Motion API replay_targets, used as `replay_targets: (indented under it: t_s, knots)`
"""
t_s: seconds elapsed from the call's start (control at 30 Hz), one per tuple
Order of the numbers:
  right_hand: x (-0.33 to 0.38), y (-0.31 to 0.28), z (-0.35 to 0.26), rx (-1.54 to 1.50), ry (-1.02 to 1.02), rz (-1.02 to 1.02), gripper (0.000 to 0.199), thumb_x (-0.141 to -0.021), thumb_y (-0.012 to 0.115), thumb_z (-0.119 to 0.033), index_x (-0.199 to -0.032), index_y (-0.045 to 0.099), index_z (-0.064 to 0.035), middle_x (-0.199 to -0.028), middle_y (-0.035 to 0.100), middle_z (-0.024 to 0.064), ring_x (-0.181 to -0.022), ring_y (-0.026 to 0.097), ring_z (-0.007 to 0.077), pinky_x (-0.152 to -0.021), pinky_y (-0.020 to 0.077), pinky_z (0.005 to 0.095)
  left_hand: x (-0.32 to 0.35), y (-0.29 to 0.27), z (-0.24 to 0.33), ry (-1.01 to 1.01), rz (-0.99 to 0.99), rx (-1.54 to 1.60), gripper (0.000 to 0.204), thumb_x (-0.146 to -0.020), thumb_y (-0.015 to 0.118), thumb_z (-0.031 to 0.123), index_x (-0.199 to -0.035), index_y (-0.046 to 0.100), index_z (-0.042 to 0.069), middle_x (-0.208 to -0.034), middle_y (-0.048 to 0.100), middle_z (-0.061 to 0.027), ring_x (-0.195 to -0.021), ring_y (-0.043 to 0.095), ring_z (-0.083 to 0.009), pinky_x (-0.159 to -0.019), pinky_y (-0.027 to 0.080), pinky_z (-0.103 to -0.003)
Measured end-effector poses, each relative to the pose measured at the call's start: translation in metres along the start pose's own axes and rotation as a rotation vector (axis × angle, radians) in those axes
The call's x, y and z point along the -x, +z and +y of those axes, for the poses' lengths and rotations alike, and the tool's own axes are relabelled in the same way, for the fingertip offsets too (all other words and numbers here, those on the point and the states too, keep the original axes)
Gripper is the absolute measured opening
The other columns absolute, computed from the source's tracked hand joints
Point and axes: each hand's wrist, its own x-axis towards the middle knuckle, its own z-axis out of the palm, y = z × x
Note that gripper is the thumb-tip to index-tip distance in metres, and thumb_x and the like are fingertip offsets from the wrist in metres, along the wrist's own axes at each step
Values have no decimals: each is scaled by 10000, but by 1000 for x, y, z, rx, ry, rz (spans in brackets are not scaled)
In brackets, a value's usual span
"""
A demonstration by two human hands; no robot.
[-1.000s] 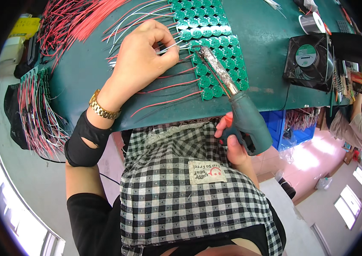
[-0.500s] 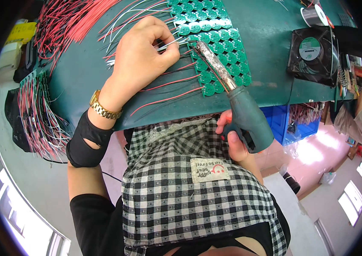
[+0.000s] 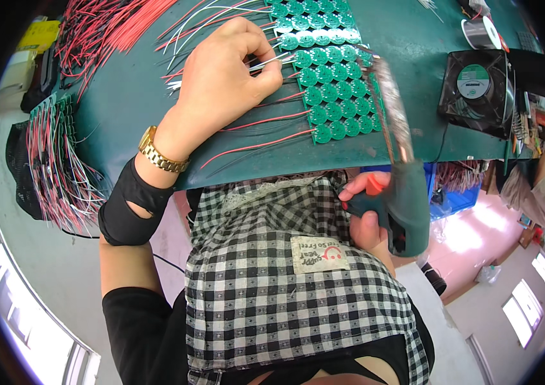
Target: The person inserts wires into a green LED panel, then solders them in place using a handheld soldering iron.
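Panel (image 3: pixel 327 74) of round green boards lies on the far part of the green bench (image 3: pixel 125 109), within easy reach of both hands. Left hand (image 3: pixel 224 77) is rested on the bench just left of the panel, fingers closed in a pinch on a thin white wire (image 3: pixel 266 62), whose end is held against a board at the panel's left edge, apparently so that it is steadied at its pad. Red wires (image 3: pixel 266 120) already fixed to nearer boards trail leftward under the wrist. Right hand (image 3: pixel 365 218) is wrapped around the grip of a soldering gun (image 3: pixel 400 186), index finger on the orange trigger; the gun is held near the bench's near edge, its long barrel slanted up over the panel's right side, tip blurred, contact not determinable. Fan (image 3: pixel 477 90) stands right of the panel, probably placed for fumes. Solder reel (image 3: pixel 481 32) sits beyond it. Finished wired boards (image 3: pixel 54 154) hang over the left edge.
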Motion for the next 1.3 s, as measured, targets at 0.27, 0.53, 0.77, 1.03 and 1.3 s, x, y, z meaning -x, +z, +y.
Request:
replay_targets:
  t_s: [0.27,0.53,0.77,1.03,1.3]
  knots:
    - [2,8,7,-112,164,106,557,-808,617,-388,-1167,423,-8,-860,556,151,-714,568,200,-679,471,325,1,2,-1,94,17,9,101,-707,666,58,-716,576,13,-810,563,-13,-553,432,-74,-510,376,-214]
    - [10,1,6,-88,112,-15,529,-834,561,-401,-1160,449,1,-874,532,91,-756,520,147,-660,434,289,-1,-2,1,175,39,-38,94,-735,639,87,-770,582,20,-819,571,-77,-701,574,-250,-618,474,-331]
    - [14,0,0,-102,101,-1,460,-830,563,-317,-1138,477,14,-883,542,91,-752,530,146,-658,445,282,13,-9,25,95,-9,41,85,-820,613,87,-825,557,24,-722,564,-97,-618,538,-206,-562,442,-303]
    - [21,-1,2,-115,213,-3,325,-833,571,-176,-1099,523,5,-896,570,73,-733,555,136,-669,470,272,15,1,19,17,-145,44,89,-776,622,76,-751,569,9,-607,546,-46,-515,479,-91,-497,409,-236]
    - [26,-2,3,-57,234,-56,280,-835,558,-115,-1087,537,5,-908,579,80,-755,570,139,-692,476,282,16,-2,20,2,-157,47,100,-768,628,90,-748,566,14,-625,562,-48,-518,489,-103,-507,420,-238]
